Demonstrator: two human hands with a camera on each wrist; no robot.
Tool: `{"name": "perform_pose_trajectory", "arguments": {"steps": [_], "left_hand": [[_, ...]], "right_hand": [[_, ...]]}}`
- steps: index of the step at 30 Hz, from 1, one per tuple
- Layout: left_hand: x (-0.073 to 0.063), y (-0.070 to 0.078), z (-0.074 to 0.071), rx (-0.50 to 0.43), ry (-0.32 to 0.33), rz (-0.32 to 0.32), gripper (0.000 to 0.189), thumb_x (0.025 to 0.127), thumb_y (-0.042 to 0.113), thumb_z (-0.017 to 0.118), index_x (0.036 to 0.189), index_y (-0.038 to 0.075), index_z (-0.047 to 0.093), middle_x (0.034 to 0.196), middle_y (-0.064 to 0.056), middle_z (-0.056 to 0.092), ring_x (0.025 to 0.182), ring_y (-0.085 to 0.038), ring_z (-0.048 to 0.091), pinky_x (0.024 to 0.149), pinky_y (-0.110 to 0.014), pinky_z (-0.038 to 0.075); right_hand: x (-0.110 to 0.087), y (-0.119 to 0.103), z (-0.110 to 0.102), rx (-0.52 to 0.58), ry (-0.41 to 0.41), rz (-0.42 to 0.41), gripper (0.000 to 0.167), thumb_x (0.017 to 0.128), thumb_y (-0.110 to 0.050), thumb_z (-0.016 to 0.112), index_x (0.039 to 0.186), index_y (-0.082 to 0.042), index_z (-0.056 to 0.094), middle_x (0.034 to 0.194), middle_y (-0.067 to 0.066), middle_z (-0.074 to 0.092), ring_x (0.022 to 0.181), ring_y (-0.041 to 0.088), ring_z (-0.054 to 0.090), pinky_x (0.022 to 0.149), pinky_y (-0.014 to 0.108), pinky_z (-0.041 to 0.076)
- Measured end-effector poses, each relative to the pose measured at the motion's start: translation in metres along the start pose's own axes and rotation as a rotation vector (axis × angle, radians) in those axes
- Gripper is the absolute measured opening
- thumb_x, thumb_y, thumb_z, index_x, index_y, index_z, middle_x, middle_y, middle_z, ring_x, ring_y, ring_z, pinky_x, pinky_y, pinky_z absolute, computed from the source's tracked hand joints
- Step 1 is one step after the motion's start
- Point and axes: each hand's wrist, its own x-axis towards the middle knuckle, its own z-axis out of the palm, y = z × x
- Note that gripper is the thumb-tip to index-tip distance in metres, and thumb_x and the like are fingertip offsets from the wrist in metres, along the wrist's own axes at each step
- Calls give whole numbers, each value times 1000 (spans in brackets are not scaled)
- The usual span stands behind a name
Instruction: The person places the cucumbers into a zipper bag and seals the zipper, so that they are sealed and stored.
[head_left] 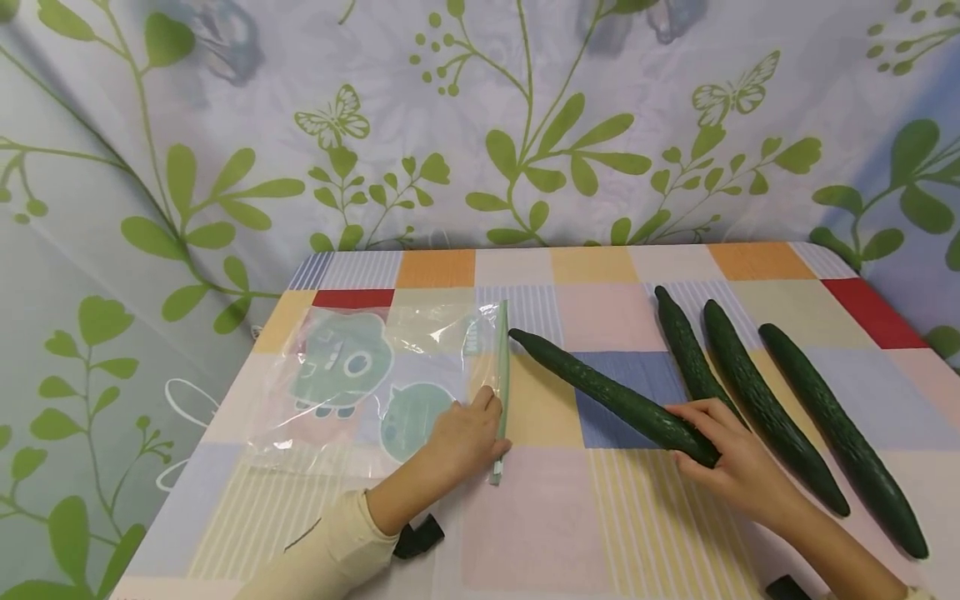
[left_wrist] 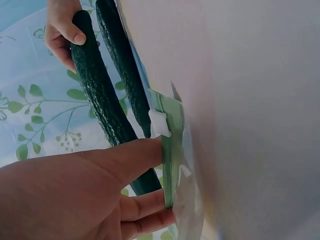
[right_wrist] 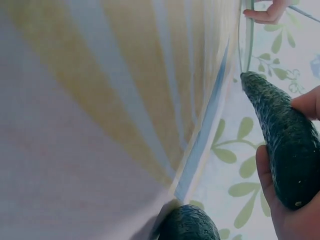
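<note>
A clear zip bag (head_left: 416, 417) printed with pale green cartoon figures lies flat on the left of the table. My left hand (head_left: 463, 437) pinches its green zip edge (head_left: 503, 358) between thumb and fingers, close to a white slider (left_wrist: 159, 123) in the left wrist view. In my right hand (head_left: 738, 471) is a long dark green cucumber (head_left: 607, 396), gripped near its thick end. It slants to the left, and its narrow tip points at the upper part of the zip edge.
Three more cucumbers, one (head_left: 692, 350), another (head_left: 776, 408) and a third (head_left: 847, 442), lie side by side at the right. A patchwork cloth (head_left: 536, 533) covers the table. Behind it hangs a leaf-patterned curtain (head_left: 420, 108). A black strap (head_left: 418, 537) shows by my left wrist.
</note>
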Motion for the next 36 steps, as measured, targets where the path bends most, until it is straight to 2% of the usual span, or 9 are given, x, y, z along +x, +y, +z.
{"name": "perform_pose_trajectory", "arguments": {"steps": [6, 13, 18, 22, 25, 27, 29, 31, 36], "left_hand": [[-1, -2, 2, 2, 10, 5, 44, 81, 38, 65, 108, 4, 55, 105, -4, 47, 58, -25, 52, 52, -31, 47], [-1, -4, 1, -8, 21, 10, 43, 80, 38, 66, 106, 5, 56, 102, -4, 47, 57, -24, 52, 50, -30, 46], [-1, -6, 1, -8, 13, 8, 44, 80, 39, 66, 107, 6, 55, 101, -3, 46, 57, -24, 52, 49, -30, 46], [-1, -5, 0, -29, -26, -6, 45, 81, 39, 65, 109, 6, 54, 105, -2, 46, 58, -24, 52, 48, -29, 45], [0, -4, -2, -36, -57, -13, 47, 82, 40, 63, 114, 6, 53, 115, -3, 45, 61, -24, 54, 46, -27, 44], [-1, -4, -3, -40, -53, -10, 48, 83, 40, 63, 116, 7, 53, 120, -3, 44, 62, -23, 54, 45, -27, 43], [-3, -5, -5, -42, -25, -7, 47, 83, 39, 62, 116, 7, 53, 122, -3, 44, 61, -22, 53, 45, -26, 42], [-5, -6, -6, -50, 26, -6, 44, 83, 38, 62, 114, 8, 54, 117, -2, 44, 59, -20, 52, 44, -26, 42], [-10, -9, -7, -25, 243, 4, 41, 80, 37, 66, 108, 8, 58, 108, -2, 47, 63, -18, 55, 43, -25, 43]], "right_hand": [[-2, -2, 1, 38, -13, 10, 58, 60, 9, 71, 115, 1, 57, 103, -2, 47, 84, -6, 41, 59, 13, 34], [-6, -5, -4, 23, -15, 23, 58, 60, 6, 74, 115, -1, 58, 105, -7, 46, 86, -8, 40, 59, 13, 34], [-4, -7, -2, 58, -63, -6, 57, 61, 7, 74, 115, -2, 57, 103, -6, 46, 82, -5, 40, 55, 14, 33], [2, -8, 4, 86, -93, -49, 56, 62, 6, 74, 115, -2, 57, 103, -4, 47, 83, -5, 41, 58, 13, 35], [9, -8, 9, 80, -125, -72, 55, 65, 4, 74, 116, -1, 57, 104, -4, 49, 87, -6, 44, 63, 12, 38], [13, -8, 11, 61, -148, -82, 53, 66, 2, 74, 116, -1, 57, 104, -4, 50, 89, -5, 45, 66, 12, 39], [15, -6, 14, 33, -162, -92, 53, 66, 1, 75, 115, -3, 58, 104, -4, 51, 92, -5, 46, 69, 11, 40], [17, -3, 15, 13, -172, -110, 52, 65, -1, 76, 115, -2, 58, 104, -3, 51, 92, -3, 47, 72, 9, 39], [18, 5, 17, -25, -203, -178, 55, 65, -4, 77, 116, 1, 57, 104, -1, 53, 92, 4, 52, 75, 7, 39]]}}
